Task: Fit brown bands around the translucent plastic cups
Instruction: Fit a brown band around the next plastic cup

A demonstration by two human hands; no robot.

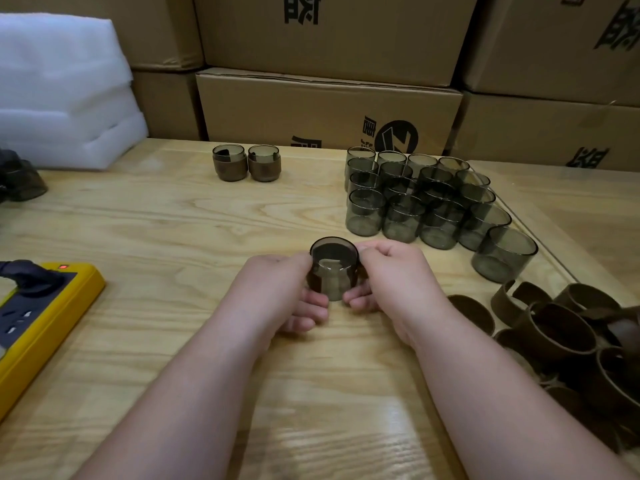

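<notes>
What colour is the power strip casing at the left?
Yellow casing with a dark face: power strip, head view.

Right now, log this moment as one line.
step: banding | left hand + right hand: holding cup | band: partly on | finished cups: two

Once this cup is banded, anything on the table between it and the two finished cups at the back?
Nothing visible. The cup sits gripped between the left hand and right hand; bare wooden table runs from there to the two banded cups. The unbanded cups stand off to the right of that line.
</notes>
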